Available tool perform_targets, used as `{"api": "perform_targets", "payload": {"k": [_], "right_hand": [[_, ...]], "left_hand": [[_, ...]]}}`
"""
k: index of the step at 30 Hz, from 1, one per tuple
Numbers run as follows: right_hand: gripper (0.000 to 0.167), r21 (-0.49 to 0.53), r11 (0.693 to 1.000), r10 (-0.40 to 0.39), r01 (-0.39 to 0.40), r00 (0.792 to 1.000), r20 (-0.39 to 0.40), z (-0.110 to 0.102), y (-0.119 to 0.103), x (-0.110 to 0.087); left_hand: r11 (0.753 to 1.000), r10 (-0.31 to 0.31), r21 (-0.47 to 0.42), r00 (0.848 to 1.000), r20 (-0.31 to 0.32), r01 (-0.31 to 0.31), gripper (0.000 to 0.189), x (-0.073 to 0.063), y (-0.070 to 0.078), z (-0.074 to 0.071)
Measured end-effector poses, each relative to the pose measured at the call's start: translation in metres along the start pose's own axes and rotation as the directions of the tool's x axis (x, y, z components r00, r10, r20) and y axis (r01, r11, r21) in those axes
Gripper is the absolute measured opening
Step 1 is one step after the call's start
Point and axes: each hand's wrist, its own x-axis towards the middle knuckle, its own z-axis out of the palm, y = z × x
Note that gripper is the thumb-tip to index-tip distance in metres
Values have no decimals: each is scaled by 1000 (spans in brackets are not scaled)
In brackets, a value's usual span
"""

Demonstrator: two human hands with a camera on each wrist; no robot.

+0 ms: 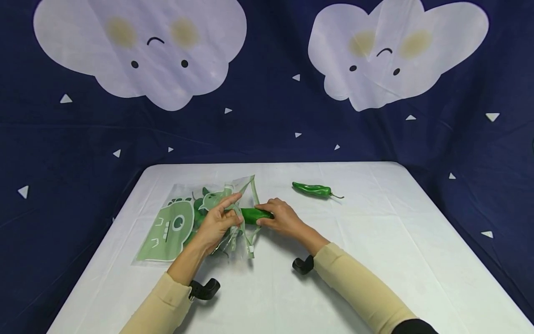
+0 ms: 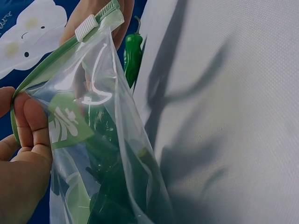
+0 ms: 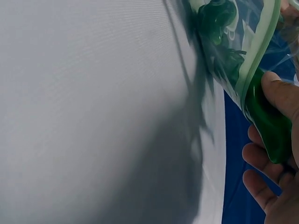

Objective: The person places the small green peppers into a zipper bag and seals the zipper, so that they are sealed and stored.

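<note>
A clear zip bag (image 1: 164, 232) with green monster print lies on the table's left side, its green-edged mouth held apart. My left hand (image 1: 217, 225) holds the rim of that mouth, which passes between thumb and fingers in the left wrist view. My right hand (image 1: 285, 218) pinches a green chili pepper (image 1: 255, 215) between thumb and fingers. One end of this pepper is inside the bag's mouth; the other is in the right hand. More green peppers (image 3: 217, 21) show through the plastic. A white slider (image 2: 86, 28) sits near one end of the green zip strip.
Another green chili pepper (image 1: 313, 189) lies on the white tabletop (image 1: 354, 278) beyond the right hand, its stem pointing right. A dark blue curtain (image 1: 267, 134) with cloud prints hangs behind the table.
</note>
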Motion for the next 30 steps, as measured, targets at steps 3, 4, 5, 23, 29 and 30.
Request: {"api": "perform_targets", "payload": {"k": [3, 4, 5, 23, 29, 30], "right_hand": [[50, 1, 1000, 21, -21, 1000, -5, -2, -2, -1], [52, 7, 999, 34, -34, 999, -8, -3, -3, -2], [53, 17, 999, 45, -44, 999, -11, -5, -3, -2], [48, 128, 982, 168, -140, 957, -237, -42, 37, -19], [54, 204, 937, 326, -283, 917, -227, -53, 63, -26], [55, 216, 928, 350, -305, 911, -217, -54, 67, -27]], "left_hand": [[1000, 5, -3, 1000, 0, -5, 66, 0, -1, 0], [1000, 5, -2, 1000, -2, -5, 66, 0, 0, 0], [1000, 2, -3, 1000, -10, -2, 67, 1, -1, 0], [1000, -14, 5, 999, -37, 14, 67, -2, -1, -4], [1000, -5, 4, 999, -34, 5, 67, -2, -1, -4], [1000, -3, 6, 999, -34, 3, 67, -2, -2, -4]]}}
